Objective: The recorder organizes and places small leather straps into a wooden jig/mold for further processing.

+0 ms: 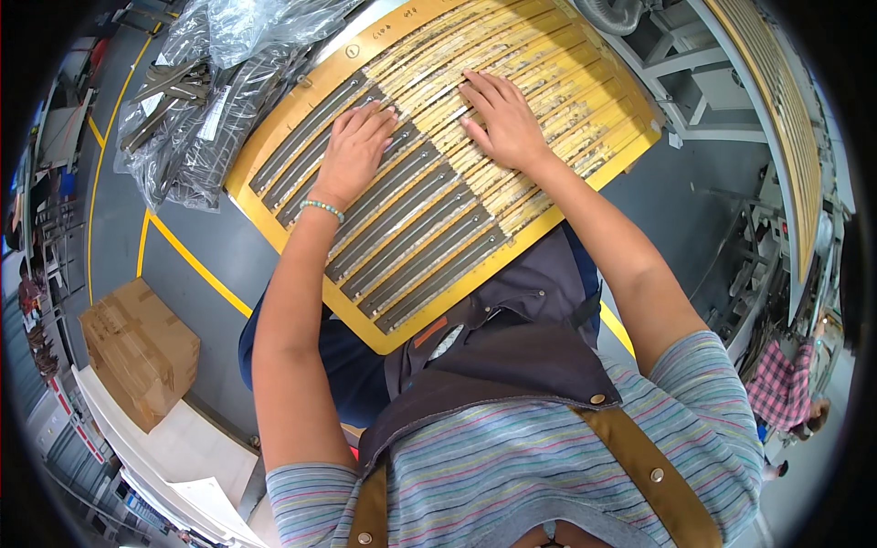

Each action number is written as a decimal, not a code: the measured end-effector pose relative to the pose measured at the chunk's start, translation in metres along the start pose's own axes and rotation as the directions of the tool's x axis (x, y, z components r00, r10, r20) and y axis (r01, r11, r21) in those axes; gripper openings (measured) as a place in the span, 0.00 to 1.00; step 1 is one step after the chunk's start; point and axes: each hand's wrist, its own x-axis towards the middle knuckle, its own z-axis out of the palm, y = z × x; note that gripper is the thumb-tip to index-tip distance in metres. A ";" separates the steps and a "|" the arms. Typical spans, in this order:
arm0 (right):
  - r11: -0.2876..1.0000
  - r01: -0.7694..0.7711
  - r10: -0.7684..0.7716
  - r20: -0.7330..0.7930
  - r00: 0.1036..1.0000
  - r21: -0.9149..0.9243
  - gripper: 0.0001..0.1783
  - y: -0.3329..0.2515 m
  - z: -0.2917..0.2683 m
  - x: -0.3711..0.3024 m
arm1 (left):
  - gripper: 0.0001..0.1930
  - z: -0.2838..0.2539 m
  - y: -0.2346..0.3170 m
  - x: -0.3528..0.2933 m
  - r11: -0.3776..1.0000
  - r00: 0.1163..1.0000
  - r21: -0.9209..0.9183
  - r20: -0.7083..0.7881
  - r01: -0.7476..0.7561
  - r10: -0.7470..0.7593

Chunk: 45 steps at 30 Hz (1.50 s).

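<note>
Head camera looks down on a big yellow board (388, 340) that sits tilted in front of the person, just above the lap. Lots of long, thin slots run across it in rows. On the left part, dark grey strips (442, 283) lie side by side in neat rows. The right part is pale yellow, with rough, patchy bits between the slots.

The left hand (354, 151) rests on top of the dark strips, close to where they stop. Its fingers are bent a little, and I can't tell if they pinch anything. A bracelet of little beads (322, 209) goes around that wrist. The right hand (502, 119) lies on the pale part, with its fingers stretched out loose and the thumb apart from them.

Past the board's left side is a heap of clear plastic bags (265, 36) with dark things inside. Lower down on the left is a brown cardboard box (142, 347). Yellow lines (201, 266) run over the grey floor (119, 237). The person wears a dark apron (493, 365) with brown straps over a stripy shirt (512, 466). Far off to the right is a pink and black checked shirt (784, 384).
</note>
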 end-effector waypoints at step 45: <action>0.999 0.034 -0.035 -0.124 0.992 -0.010 0.26 0.006 0.009 -0.004 | 0.23 -0.014 0.106 -0.064 0.959 0.960 -0.061 0.070 0.275 -0.271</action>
